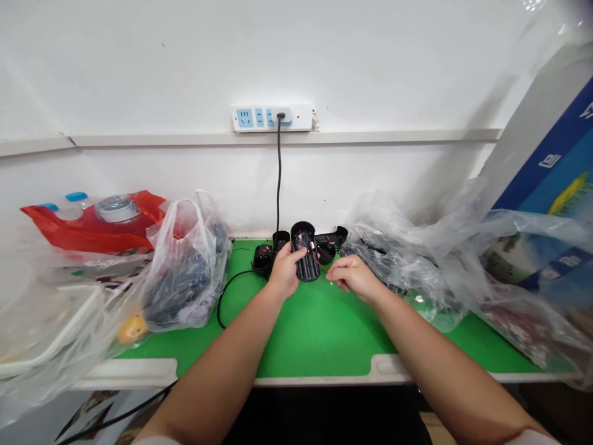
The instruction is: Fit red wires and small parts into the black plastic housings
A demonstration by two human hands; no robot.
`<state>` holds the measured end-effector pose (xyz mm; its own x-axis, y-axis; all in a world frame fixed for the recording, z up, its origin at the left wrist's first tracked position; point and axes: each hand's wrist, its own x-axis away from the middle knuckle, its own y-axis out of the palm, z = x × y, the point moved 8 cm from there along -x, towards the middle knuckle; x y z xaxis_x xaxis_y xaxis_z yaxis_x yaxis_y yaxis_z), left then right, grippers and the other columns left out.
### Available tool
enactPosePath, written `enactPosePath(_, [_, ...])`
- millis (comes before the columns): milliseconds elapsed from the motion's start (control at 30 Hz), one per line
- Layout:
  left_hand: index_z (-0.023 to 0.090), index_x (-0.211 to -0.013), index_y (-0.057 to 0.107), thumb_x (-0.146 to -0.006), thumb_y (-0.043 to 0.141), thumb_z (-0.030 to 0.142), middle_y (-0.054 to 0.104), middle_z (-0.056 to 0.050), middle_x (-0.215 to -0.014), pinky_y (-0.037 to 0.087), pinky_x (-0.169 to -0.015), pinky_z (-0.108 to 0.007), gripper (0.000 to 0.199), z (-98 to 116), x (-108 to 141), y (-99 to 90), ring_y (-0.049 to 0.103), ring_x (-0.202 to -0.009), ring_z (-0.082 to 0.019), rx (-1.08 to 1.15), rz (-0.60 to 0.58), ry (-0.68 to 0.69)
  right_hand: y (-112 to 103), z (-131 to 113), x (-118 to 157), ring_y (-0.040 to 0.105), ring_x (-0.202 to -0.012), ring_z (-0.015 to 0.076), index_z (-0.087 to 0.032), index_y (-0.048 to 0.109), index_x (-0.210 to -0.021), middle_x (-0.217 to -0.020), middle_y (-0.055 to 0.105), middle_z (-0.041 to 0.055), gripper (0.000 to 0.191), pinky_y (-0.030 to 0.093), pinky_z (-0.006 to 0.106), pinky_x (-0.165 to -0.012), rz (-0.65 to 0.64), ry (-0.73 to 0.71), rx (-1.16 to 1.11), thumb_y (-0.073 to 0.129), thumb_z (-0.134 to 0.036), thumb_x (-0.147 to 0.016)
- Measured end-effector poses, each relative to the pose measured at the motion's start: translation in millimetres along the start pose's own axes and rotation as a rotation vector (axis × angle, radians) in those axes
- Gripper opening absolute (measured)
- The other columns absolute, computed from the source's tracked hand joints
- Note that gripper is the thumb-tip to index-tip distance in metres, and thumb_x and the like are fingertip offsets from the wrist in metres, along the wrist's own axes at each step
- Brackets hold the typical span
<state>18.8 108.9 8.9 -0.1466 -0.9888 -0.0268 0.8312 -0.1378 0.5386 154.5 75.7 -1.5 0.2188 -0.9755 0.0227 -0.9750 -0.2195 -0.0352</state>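
My left hand (286, 270) is closed around the left side of a black plastic housing (306, 262), its thumb across the front. The housing is tilted up, with a rounded top and ribs lower down, and a small white piece and thin red wires show inside it. To its right, my right hand (349, 275) pinches a thin orange-red wire (323, 267) that runs from the housing. A tiny white end shows below those fingers. Behind my hands lie similar black plastic parts (263, 256), one at the left and another black part (340, 236) at the right.
A green mat (315, 346) covers the table. At left stand a filled clear plastic bag (185, 272), a red bag (78, 228) and a yellow toy-like object (133, 327). Crumpled clear plastic (398, 247) and a large box (546, 161) are right. A black cord (279, 179) hangs from a power strip (245, 118).
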Motion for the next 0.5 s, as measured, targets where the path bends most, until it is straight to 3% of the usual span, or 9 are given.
enactPosePath(167, [0.016,-0.095,0.057,-0.063,0.071,0.027,0.066,-0.005,-0.08,0.049,-0.054,-0.029,0.037,-0.8,3.7,0.3,0.065,-0.064,-0.019,-0.008,0.013,-0.032,-3.9,-11.1,1.8,0.035,-0.04,0.0059,-0.016,0.059,-0.048,-0.039,0.046,-0.0051,0.014,0.025,0.02,-0.041,0.128,-0.176,0.229,0.062,-0.021,-0.061])
enactPosePath(233, [0.016,-0.095,0.056,-0.064,0.073,0.03,0.066,-0.005,-0.081,0.048,-0.05,-0.027,0.038,-2.7,4.1,0.6,0.064,-0.061,-0.018,-0.029,0.009,-0.061,2.9,-14.9,4.1,0.039,-0.042,0.0067,-0.016,0.061,-0.054,-0.045,0.05,-0.0039,0.014,0.028,0.02,-0.043,0.045,-0.207,0.28,0.063,-0.025,-0.064])
enactPosePath(300, [0.016,-0.093,0.056,-0.064,0.074,0.031,0.065,-0.005,-0.078,0.048,-0.049,-0.027,0.038,-4.2,4.2,-0.8,0.063,-0.058,-0.017,-0.059,0.019,-0.091,11.8,-16.5,7.6,0.044,-0.044,0.0081,-0.016,0.065,-0.064,-0.05,0.054,-0.0028,0.017,0.031,0.02,-0.044,-0.14,-0.181,0.306,0.065,-0.033,-0.068])
enactPosePath(367, [0.016,-0.092,0.055,-0.062,0.075,0.029,0.065,-0.004,-0.074,0.047,-0.047,-0.026,0.038,-4.0,4.5,-2.6,0.062,-0.056,-0.017,-0.086,0.035,-0.108,4.1,-21.0,10.4,0.048,-0.046,0.0099,-0.015,0.065,-0.07,-0.053,0.055,-0.0017,0.027,0.034,0.021,-0.046,-0.205,-0.141,0.325,0.063,-0.043,-0.072])
enactPosePath(433, [0.019,-0.095,0.053,-0.062,0.075,0.028,0.064,-0.003,-0.073,0.047,-0.046,-0.025,0.04,-3.1,5.2,-1.6,0.062,-0.055,-0.017,-0.111,0.023,-0.113,-29.1,-30.2,9.5,0.046,-0.045,0.0099,-0.015,0.06,-0.063,-0.05,0.052,-0.0016,0.036,0.034,0.022,-0.046,-0.017,-0.126,0.398,0.055,-0.048,-0.077])
enactPosePath(500, [0.022,-0.101,0.051,-0.063,0.074,0.029,0.065,-0.002,-0.074,0.047,-0.045,-0.026,0.046,-4.2,6.7,2.7,0.063,-0.054,-0.018,-0.143,-0.022,-0.131,-62.3,-36.1,10.8,0.039,-0.042,0.0087,-0.016,0.055,-0.055,-0.045,0.046,-0.0027,0.038,0.028,0.023,-0.044,0.147,-0.091,0.62,0.052,-0.045,-0.079])
